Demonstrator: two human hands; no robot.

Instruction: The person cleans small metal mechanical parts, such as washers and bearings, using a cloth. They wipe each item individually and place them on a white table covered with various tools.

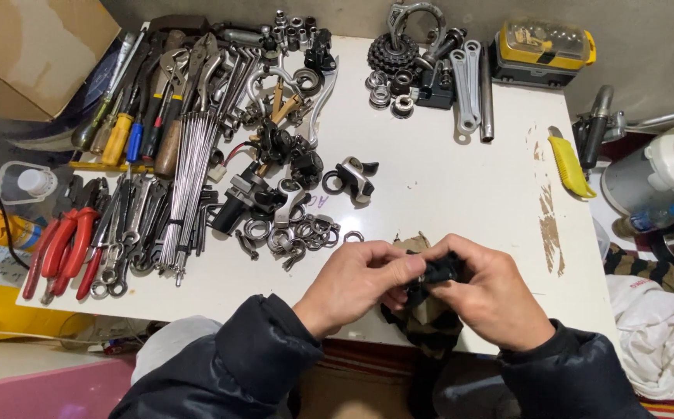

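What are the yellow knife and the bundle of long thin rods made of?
The yellow knife looks like plastic: its body is bright, smooth and evenly coloured, with a small greyish blade tip that seems to be metal. The bundle of thin rods looks like bare metal, probably steel: silvery grey with a dull shine.

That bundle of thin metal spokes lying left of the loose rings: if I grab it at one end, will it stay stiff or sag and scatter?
The bundle of spokes looks long and thin, so it would probably flex and droop from one end. I can see no tie around it, so rods may fan out or slide loose. Bare metal likely feels slippery; gripping mid-length seems safer.
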